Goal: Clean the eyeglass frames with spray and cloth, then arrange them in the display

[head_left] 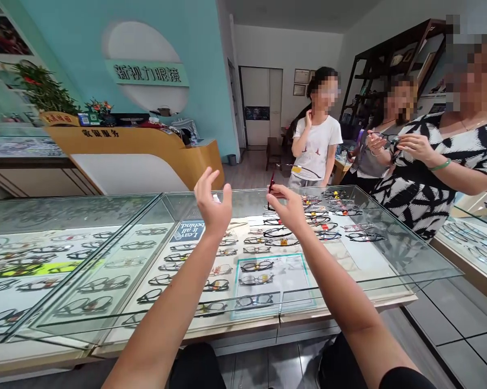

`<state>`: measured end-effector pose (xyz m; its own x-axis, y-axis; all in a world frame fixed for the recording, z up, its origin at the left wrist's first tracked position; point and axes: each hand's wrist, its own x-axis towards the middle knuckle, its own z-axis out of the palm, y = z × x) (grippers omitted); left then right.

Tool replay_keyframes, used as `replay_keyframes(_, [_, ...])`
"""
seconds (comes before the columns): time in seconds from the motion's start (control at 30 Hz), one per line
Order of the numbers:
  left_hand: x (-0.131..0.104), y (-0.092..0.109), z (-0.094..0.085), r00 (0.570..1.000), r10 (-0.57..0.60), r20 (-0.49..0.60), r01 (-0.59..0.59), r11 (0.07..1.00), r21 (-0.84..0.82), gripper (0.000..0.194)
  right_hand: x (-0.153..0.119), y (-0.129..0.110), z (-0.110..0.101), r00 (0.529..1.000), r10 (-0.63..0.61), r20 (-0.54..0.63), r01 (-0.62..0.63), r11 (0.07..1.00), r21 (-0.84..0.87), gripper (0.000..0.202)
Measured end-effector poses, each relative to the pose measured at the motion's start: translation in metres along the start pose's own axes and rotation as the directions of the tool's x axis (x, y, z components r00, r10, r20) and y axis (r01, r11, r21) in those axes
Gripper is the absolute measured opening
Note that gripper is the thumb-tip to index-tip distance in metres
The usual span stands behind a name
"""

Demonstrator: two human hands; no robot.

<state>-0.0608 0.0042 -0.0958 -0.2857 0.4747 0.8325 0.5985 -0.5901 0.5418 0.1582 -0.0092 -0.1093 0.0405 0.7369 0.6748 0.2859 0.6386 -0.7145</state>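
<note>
Above the glass display case (373, 270), my right hand (287, 204) pinches a pair of eyeglasses (272, 186) by the dark red frame. One thin temple of the glasses reaches out to the right, with a small yellow tag near it. My left hand (213, 202) is raised to the left of the glasses, empty, thumb and fingers spread apart. Below both hands, several rows of eyeglasses (256, 266) lie inside the case, some with yellow or red tags. A blue printed card (189, 230) lies under the glass near my left wrist.
Across the case stands a person in a white T-shirt (314, 143). To the right, a person in a black-and-white patterned top (417, 173) holds other glasses (385, 136), with another person behind. A wooden counter (146, 146) stands back left; another display case (476, 237) is at right.
</note>
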Motion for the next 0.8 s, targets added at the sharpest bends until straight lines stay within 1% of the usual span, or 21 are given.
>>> replay_keyframes(0.07, [-0.007, -0.030, 0.004, 0.997, -0.010, -0.079, 0.017, 0.996, 0.083, 0.056, -0.004, 0.009, 0.002, 1.000, -0.014, -0.027, 0.012, 0.999, -0.050, 0.034])
replay_keyframes(0.1, [-0.010, -0.044, 0.006, 0.996, -0.030, -0.083, 0.040, 0.992, 0.124, 0.064, -0.007, 0.012, 0.003, 0.999, -0.025, -0.029, 0.023, 0.997, -0.080, 0.034])
replay_keyframes(0.17, [-0.013, -0.069, 0.008, 0.994, -0.092, -0.062, 0.103, 0.975, 0.198, 0.074, -0.011, 0.017, 0.004, 0.998, -0.047, -0.030, 0.043, 0.992, -0.122, 0.035])
replay_keyframes(0.27, [-0.014, -0.095, 0.011, 0.974, -0.225, 0.004, 0.218, 0.948, 0.232, 0.088, -0.015, 0.021, 0.007, 0.998, -0.059, -0.027, 0.054, 0.988, -0.141, 0.038])
replay_keyframes(0.33, [-0.015, -0.106, 0.014, 0.936, -0.341, 0.086, 0.314, 0.921, 0.230, 0.098, -0.016, 0.024, 0.009, 0.998, -0.055, -0.014, 0.052, 0.989, -0.139, 0.039])
replay_keyframes(0.43, [-0.017, -0.120, 0.020, 0.847, -0.497, 0.188, 0.446, 0.857, 0.258, 0.105, -0.016, 0.028, 0.011, 0.999, -0.048, 0.007, 0.048, 0.992, -0.117, 0.039])
replay_keyframes(0.5, [-0.020, -0.128, 0.024, 0.793, -0.563, 0.233, 0.504, 0.821, 0.269, 0.097, -0.017, 0.030, 0.011, 0.999, -0.045, 0.021, 0.047, 0.994, -0.095, 0.040])
replay_keyframes(0.53, [-0.022, -0.132, 0.026, 0.772, -0.583, 0.255, 0.523, 0.809, 0.267, 0.089, -0.017, 0.030, 0.011, 0.999, -0.042, 0.029, 0.044, 0.996, -0.083, 0.040])
replay_keyframes(0.6, [-0.024, -0.138, 0.028, 0.747, -0.603, 0.281, 0.547, 0.797, 0.256, 0.063, -0.017, 0.029, 0.011, 0.999, -0.033, 0.043, 0.036, 0.997, -0.062, 0.040])
replay_keyframes(0.67, [-0.023, -0.139, 0.030, 0.744, -0.604, 0.285, 0.551, 0.796, 0.250, 0.040, -0.016, 0.026, 0.010, 0.998, -0.024, 0.053, 0.027, 0.999, -0.048, 0.040])
replay_keyframes(0.7, [-0.022, -0.137, 0.031, 0.749, -0.598, 0.285, 0.548, 0.801, 0.241, 0.034, -0.016, 0.024, 0.010, 0.998, -0.020, 0.056, 0.022, 0.999, -0.038, 0.040])
replay_keyframes(0.77, [-0.017, -0.127, 0.033, 0.761, -0.573, 0.304, 0.557, 0.818, 0.145, 0.031, -0.016, 0.020, 0.010, 0.998, -0.009, 0.065, 0.010, 1.000, -0.011, 0.043])
replay_keyframes(0.8, [-0.015, -0.119, 0.033, 0.767, -0.554, 0.325, 0.571, 0.820, 0.051, 0.032, -0.015, 0.017, 0.010, 0.998, -0.001, 0.070, 0.001, 1.000, 0.007, 0.044])
